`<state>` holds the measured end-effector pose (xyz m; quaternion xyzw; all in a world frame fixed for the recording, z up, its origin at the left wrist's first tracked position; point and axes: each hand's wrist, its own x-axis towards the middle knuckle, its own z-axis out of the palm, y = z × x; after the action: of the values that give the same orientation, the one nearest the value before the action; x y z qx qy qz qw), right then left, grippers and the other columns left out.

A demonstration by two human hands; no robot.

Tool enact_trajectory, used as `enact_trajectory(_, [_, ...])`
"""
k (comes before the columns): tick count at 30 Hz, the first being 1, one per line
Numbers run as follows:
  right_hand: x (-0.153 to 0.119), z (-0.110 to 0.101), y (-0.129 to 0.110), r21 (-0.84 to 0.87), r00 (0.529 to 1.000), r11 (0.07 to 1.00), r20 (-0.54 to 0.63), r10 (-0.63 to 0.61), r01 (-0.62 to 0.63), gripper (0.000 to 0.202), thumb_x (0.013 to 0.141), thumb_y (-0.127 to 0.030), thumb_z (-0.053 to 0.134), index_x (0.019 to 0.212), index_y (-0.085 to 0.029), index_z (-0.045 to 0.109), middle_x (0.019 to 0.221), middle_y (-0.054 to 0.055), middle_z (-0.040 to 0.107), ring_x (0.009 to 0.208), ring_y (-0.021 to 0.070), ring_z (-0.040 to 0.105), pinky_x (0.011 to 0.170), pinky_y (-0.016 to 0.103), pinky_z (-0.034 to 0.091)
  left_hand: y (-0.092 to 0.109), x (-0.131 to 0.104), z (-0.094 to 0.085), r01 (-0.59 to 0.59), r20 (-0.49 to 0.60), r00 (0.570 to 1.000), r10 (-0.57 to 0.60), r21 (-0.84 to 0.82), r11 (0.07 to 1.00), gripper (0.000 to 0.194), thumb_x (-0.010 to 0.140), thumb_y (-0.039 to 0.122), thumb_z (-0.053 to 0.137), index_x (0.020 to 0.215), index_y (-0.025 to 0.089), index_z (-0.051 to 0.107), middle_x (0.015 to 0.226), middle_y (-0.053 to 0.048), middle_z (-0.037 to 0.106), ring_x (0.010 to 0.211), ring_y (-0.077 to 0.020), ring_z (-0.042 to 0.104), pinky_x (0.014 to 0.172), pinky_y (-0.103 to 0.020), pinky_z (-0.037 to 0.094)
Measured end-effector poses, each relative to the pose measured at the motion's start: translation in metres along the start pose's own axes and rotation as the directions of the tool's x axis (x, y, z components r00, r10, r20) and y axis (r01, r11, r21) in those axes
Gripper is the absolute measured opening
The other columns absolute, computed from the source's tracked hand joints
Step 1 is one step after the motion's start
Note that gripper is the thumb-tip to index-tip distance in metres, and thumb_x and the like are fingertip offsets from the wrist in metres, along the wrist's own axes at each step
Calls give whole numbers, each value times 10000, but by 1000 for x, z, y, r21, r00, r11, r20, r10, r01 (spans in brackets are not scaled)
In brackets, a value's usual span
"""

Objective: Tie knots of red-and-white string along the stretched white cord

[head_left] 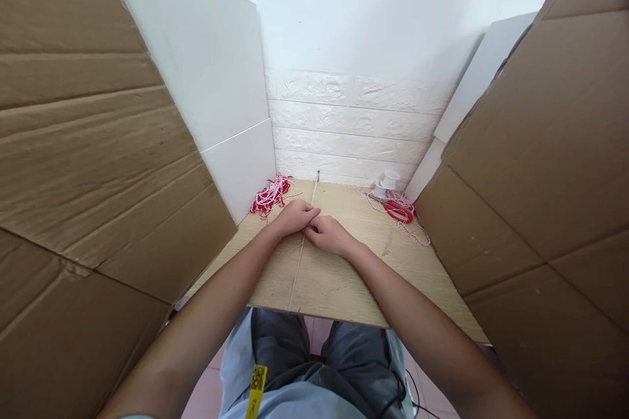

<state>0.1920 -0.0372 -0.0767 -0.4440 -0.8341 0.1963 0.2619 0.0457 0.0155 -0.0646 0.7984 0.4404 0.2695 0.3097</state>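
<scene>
At the centre of the frame, both hands rest on a wooden table (339, 281). The left hand (296, 216) and the right hand (330, 234) lie side by side, nearly touching, fingers curled and pressed together on a thin pale cord (296, 268). The cord runs in a straight line from a small pin (318, 174) at the far table edge, passes under the hands, and continues to the near table edge at lower centre. The exact pinch points are hidden beneath the curled fingers. No container holds anything; loose material lies directly on the table. A heap of red and white string (270, 195) lies at the far left corner. At the far right corner stand two white spools (386, 182), with red scissors (398, 211) just in front of them and pale string (415, 229) tangled around the scissors. Cardboard panels (83, 163) enclose the table on the left and right. White boards (211, 72) lean inside them, and a white brick-pattern wall (354, 124) closes the back. The lower frame shows the person's lap in grey clothing and a yellow tag (257, 387); its print is too small to read. The spool contents are hard to make out.
</scene>
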Motion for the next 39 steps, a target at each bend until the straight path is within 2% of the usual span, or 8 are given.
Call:
enact_trajectory(13, [0,-1,-1,-27,999,999,24,24,-23,258,920,-221,509,707,-147,634,714,39,661,620,131,517,568,246,280,2,-1,-1,13,10,1000,-13,14,1000,429,824,443,505,505,201,351,499,45,292,502,-99,270,504,-283,179])
enact_trajectory(28, [0,-1,-1,-9,1000,1000,10,3,-3,273,902,-217,509,644,-156,574,666,27,629,579,119,479,555,249,260,-1,0,0,4,2,1000,-4,8,1000,425,822,433,505,509,202,334,499,45,292,497,-98,278,493,-280,181])
enact_trajectory(39, [0,-1,-1,-22,1000,1000,20,17,-17,271,919,-222,507,680,-152,613,688,36,649,602,127,506,560,247,273,-2,1,0,1,2,1000,-1,11,1000,424,818,437,507,498,200,362,494,45,292,495,-99,269,491,-282,177])
